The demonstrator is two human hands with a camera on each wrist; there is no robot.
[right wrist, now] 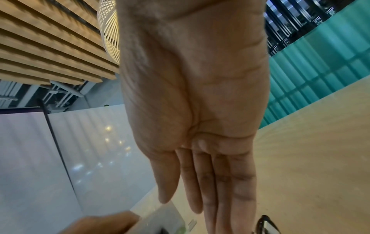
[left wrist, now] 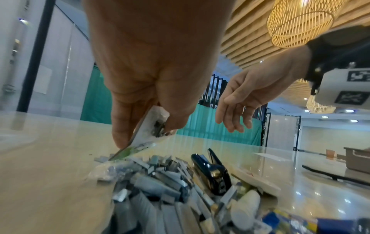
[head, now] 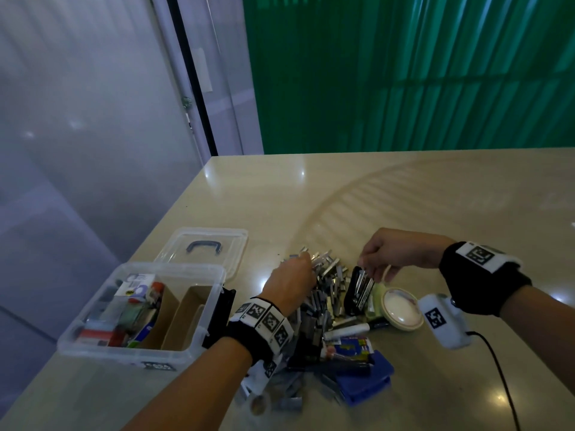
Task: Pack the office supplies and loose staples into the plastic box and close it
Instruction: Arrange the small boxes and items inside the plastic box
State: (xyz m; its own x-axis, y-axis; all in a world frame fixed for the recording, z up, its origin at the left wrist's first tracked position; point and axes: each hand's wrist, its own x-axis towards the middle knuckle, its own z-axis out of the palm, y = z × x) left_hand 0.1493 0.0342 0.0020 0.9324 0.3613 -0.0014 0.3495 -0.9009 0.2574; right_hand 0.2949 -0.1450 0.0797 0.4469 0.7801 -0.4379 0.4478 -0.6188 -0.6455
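Observation:
A clear plastic box (head: 199,343) stands open at the left, holding supplies and two cardboard dividers. Its lid (head: 202,250) lies behind it. A heap of loose staple strips (head: 326,275) covers the table's middle. My left hand (head: 303,259) is over the heap and pinches the edge of a clear plastic bag (left wrist: 148,131) with staples in it. My right hand (head: 368,272) hovers, fingers straight, above a black stapler (head: 357,290), holding nothing. In the left wrist view the stapler (left wrist: 210,172) lies right of the staples (left wrist: 156,177).
A tape roll (head: 401,309) lies right of the stapler. A marker (head: 373,325), a white tube (head: 345,332), a colourful packet (head: 351,346) and a blue holder (head: 364,381) lie nearer me. The table's left edge (head: 174,219) runs just beyond the box.

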